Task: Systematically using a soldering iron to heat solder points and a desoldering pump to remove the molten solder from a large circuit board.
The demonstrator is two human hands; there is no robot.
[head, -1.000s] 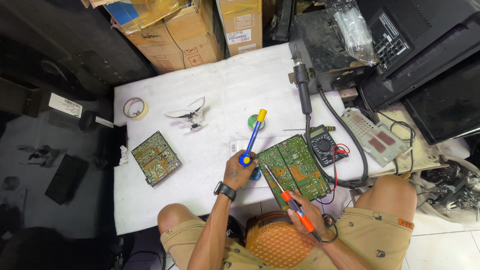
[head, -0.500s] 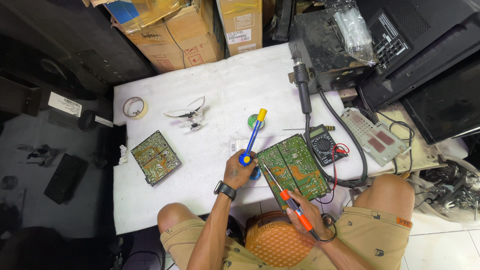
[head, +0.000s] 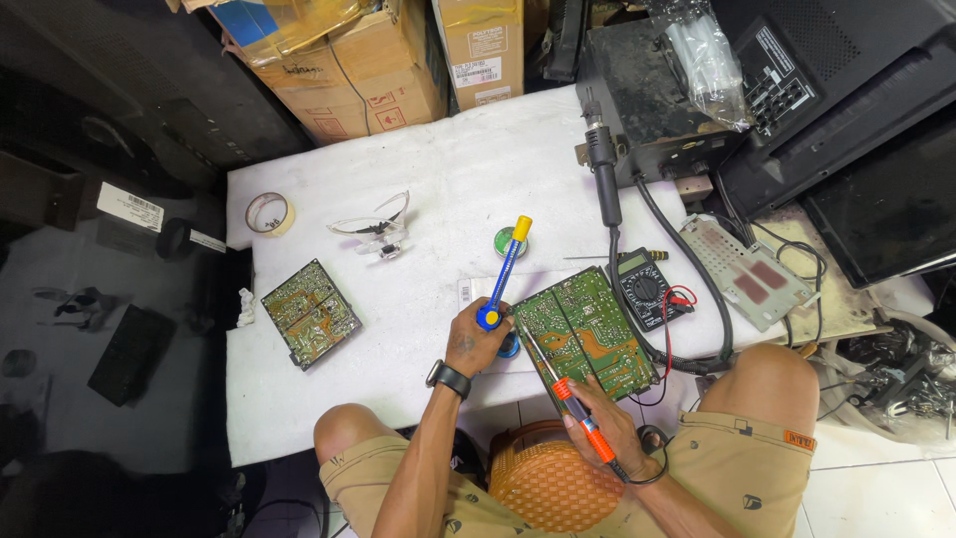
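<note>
Hard to see the tip work here: the iron's [head: 576,413] metal tip lies over the green board [head: 588,334], but whether it touches a joint is too small to tell. Right hand [head: 602,433] wraps the iron's orange grip, fingers closed round it, and the cord runs off under the wrist and out of sight. Left hand [head: 476,341] is clamped on the blue pump [head: 503,274], its thumb on the yellow knob at the near end, the yellow cap pointing away up the table. A small blue thing sits just under that hand, mostly hidden; I cannot tell what it is.

The board lies at the near edge of the white table [head: 418,159], tilted, just in front of the person's knees, between the two hands. Its right edge overlaps the black meter [head: 645,291], whose red lead loops beside it. A round tin [head: 510,241] peeks out behind the pump, its contents not readable.

Below the board an orange woven basket [head: 548,488] sits between the thighs, the top partly covered by the right forearm; what is in it cannot be seen. Cardboard boxes [head: 358,70] at the far side are cut off by the frame, their insides not shown.

Well to the left lie a second board [head: 311,314], a tape roll [head: 269,212] and clear glasses [head: 378,229]. A black hot-air handle [head: 603,179] rests toward the dark unit [head: 647,90] on the right.
</note>
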